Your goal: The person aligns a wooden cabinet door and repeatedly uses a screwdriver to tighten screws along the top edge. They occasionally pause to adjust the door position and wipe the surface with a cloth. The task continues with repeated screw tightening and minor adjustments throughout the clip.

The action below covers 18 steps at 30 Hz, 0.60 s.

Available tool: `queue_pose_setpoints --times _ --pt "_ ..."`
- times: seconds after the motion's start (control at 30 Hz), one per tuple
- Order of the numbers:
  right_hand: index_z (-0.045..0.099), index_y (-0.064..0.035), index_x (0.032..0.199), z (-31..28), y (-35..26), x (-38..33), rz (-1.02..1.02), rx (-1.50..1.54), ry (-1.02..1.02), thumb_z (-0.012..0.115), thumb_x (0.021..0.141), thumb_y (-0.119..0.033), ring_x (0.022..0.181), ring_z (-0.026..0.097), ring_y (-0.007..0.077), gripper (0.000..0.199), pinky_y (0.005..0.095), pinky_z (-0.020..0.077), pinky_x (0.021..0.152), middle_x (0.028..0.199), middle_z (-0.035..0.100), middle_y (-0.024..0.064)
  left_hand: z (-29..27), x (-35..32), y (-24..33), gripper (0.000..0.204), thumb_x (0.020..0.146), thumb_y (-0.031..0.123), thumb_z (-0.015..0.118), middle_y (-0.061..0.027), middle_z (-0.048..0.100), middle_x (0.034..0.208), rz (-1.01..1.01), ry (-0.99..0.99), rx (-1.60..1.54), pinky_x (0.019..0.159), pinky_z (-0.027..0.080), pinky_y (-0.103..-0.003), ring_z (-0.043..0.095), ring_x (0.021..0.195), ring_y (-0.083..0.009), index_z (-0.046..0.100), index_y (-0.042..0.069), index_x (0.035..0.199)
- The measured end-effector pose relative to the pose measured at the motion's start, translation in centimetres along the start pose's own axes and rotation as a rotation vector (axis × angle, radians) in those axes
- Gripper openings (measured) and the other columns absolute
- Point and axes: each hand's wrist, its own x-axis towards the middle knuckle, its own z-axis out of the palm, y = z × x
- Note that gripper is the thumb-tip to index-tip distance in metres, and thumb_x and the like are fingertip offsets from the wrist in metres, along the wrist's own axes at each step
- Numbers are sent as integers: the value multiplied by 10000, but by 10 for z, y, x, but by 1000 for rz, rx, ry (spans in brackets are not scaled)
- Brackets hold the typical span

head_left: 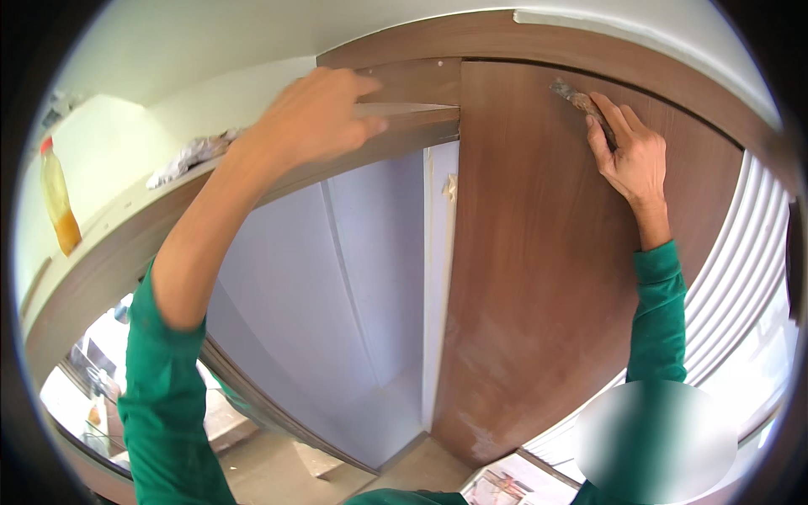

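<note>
My right hand (pixel 635 156) is raised to the upper part of a brown wooden panel (pixel 539 244). It grips a small worn brush (pixel 579 99), whose pale, splayed tip touches or nearly touches the wood. At the left, my left hand (pixel 324 114) is lifted in front of the brown wooden rail (pixel 412 82) over the opening. Slightly blurred, it shows a finger and thumb apart, with nothing visible between them. Pale smudges mark the panel's lower part.
On the ledge (pixel 101 231) at the left stand a bottle (pixel 57 198) with a red cap and yellow-orange liquid, and a crumpled cloth or wrapper (pixel 195 157). A pale lavender recess (pixel 295 261) lies left of the panel. White ribbed slats (pixel 745 244) run along the right.
</note>
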Motion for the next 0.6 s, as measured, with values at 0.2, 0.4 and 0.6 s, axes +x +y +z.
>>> queue_pose_setpoints --times 0.2,0.4,0.6 --pt "766 -193 1253 35 -38 31 123 221 -93 751 920 -242 701 679 293 337 414 571 678 840 706 87 23 -122 -27 863 754 362 898 -227 608 1421 -60 385 440 1155 385 -519 533 1349 -399 559 -57 1428" --pt "767 -176 1223 121 -88 84 119 160 -430 675 961 -277 952 731 412 296 524 585 871 1032 770 193 47 -123 -43 910 700 374 924 -163 589 1362 -6 538 458 1113 386 -506 536 1263 -342 544 -17 1428" --pt "797 -134 1105 144 -107 120 149 47 -547 626 964 -308 955 729 425 281 538 587 855 979 765 217 53 -120 -46 847 684 340 925 -145 603 1292 -2 607 441 1104 396 -496 547 1238 -327 576 -6 1374"
